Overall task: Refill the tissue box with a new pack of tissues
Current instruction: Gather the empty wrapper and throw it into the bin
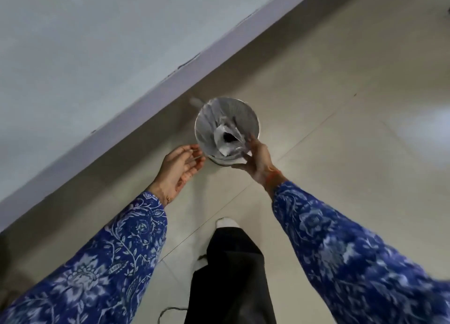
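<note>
A small round metal waste bin (253, 115) stands on the tiled floor beside the wall. Crumpled whitish wrapping or paper (225, 138) lies inside it, around a dark spot. My right hand (258, 160) hovers over the bin's near rim, fingers spread, nothing clearly held. My left hand (179, 167) is left of the bin, palm up, fingers loosely apart and empty. Both arms wear blue floral sleeves. Neither a tissue box nor a tissue pack is in view. The picture is blurred by motion.
A pale wall with a lilac skirting (136, 99) runs diagonally just behind the bin. My leg in dark trousers, with a white-socked foot (226, 222), stands on the beige floor tiles (341, 104). A dark thread lies on the floor near the bottom edge.
</note>
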